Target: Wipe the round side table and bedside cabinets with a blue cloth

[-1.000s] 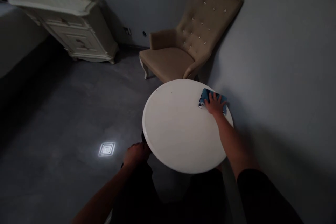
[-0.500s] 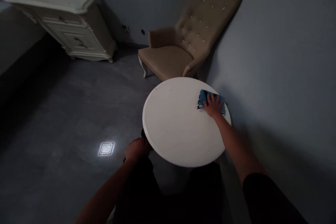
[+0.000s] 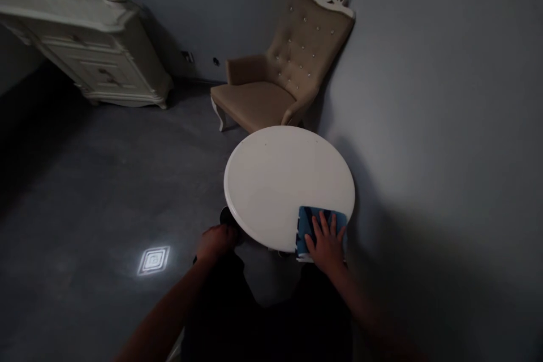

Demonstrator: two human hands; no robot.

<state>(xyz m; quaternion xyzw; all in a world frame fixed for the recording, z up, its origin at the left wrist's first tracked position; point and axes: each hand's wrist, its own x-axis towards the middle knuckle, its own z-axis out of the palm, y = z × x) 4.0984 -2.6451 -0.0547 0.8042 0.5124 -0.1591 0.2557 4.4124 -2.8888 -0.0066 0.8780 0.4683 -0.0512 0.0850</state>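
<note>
A round white table stands in front of my knees. My right hand lies flat with fingers spread on a folded blue patterned cloth, pressing it against the near right edge of the tabletop. Part of the cloth's pale lower edge hangs at the rim. My left hand is below the table's left edge, beside my dark-clad knee, its fingers curled. A dark rounded object shows just beyond it, and whether the hand grips that is too dark to make out.
Beyond the table stands a brown tufted armchair with a white carved top. A cream cabinet is at the back left. A grey wall rises close on the right. A bright square light pattern lies on the grey floor.
My right hand and the cloth have moved from the table's far right side toward me, to the near right edge. The view has shifted slightly; my left hand stays beside the knee.
</note>
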